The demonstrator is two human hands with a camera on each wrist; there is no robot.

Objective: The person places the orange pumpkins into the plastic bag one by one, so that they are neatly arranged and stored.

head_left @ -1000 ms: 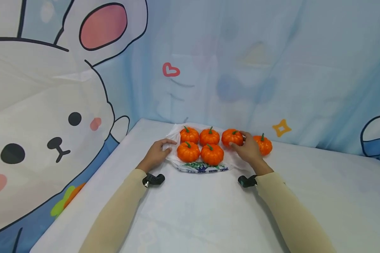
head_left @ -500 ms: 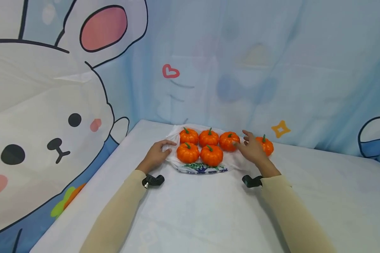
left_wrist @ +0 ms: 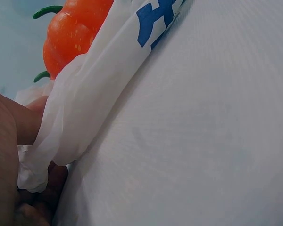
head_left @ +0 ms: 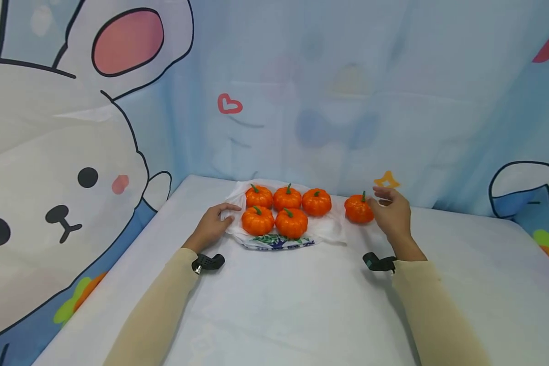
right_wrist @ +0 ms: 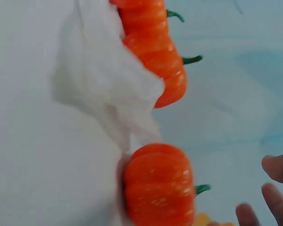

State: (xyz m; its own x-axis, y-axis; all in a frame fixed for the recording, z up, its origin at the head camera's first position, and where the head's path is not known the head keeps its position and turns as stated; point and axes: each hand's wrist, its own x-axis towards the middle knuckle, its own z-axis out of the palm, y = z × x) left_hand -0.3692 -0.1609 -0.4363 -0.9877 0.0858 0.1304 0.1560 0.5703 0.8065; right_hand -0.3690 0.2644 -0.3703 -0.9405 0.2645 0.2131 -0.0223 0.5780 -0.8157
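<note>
Several small orange pumpkins [head_left: 291, 223] with green stems sit together on a white plastic bag [head_left: 331, 229] with blue and green print. My left hand [head_left: 212, 226] pinches the bag's left edge; in the left wrist view the bag's film [left_wrist: 80, 108] passes between thumb and fingers. A lone pumpkin [head_left: 359, 209] stands on the table just right of the bag. Beside it is my right hand [head_left: 393, 213], fingers spread and bent a little. The right wrist view shows fingertips [right_wrist: 278, 168] apart from this pumpkin [right_wrist: 159, 186], holding nothing.
A white cloth covers the table [head_left: 274, 305]. Behind it hangs a light blue curtain [head_left: 265, 51] with cartoon prints, close to the back row of pumpkins. A black wrist camera [head_left: 208, 262] is strapped to each wrist.
My right hand has let go of the rightmost pumpkin on the bag and moved right to the lone pumpkin. The left hand stays at the bag's edge. The head view has turned slightly right.
</note>
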